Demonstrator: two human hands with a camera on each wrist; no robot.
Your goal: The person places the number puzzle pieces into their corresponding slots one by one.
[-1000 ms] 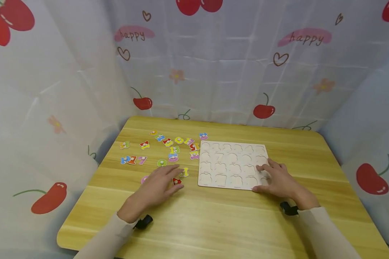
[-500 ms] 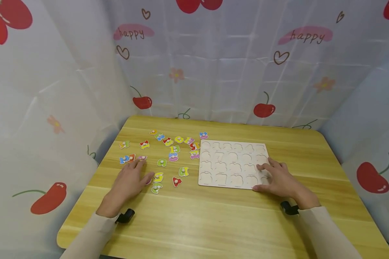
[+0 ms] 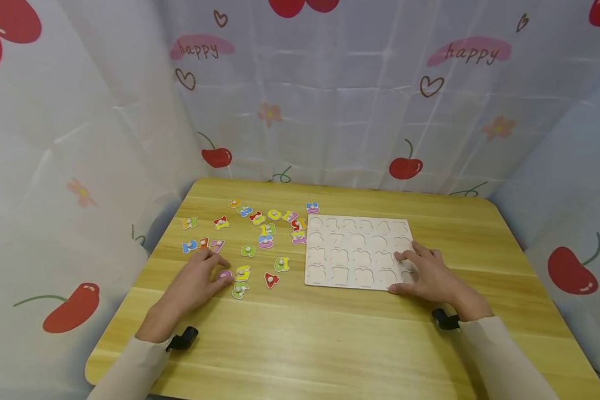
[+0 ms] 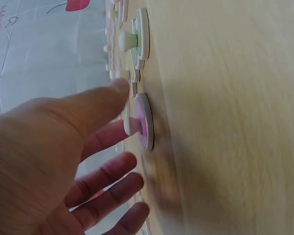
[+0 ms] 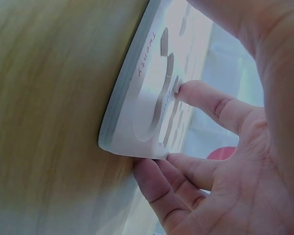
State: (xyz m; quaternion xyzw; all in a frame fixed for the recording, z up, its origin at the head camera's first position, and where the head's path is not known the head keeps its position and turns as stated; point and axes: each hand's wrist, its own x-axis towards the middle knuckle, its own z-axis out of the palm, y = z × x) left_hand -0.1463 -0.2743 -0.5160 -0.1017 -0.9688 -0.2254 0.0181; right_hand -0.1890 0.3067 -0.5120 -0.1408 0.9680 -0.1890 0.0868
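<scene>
Overall, head view first: left hand (image 3: 192, 283) low over the table (image 3: 320, 339), thumb and index spread around a pink piece (image 3: 224, 276). Just beside that piece lie a yellow-and-green 5 (image 3: 243, 273) and a green 3 (image 3: 240, 290); a red 4 (image 3: 271, 280) sits farther right. Pale puzzle board (image 3: 358, 253) flat at centre-right, shaped recesses in rows. Right hand (image 3: 427, 278) at its near right corner, fingers parted. Printed curtain (image 3: 325, 111) behind.

Left wrist view: pink piece flat, its white knob (image 4: 132, 126) facing up. Thumb apart from the knob, index behind; whether index touches, cannot tell. Other fingers loosely extended.

Right wrist view: index tip rests on the board's face; other fingertips against its side edge, loosely spread. Red "Twenty" (image 5: 147, 55) printed near the corner. Thumb tip beyond frame.
</scene>
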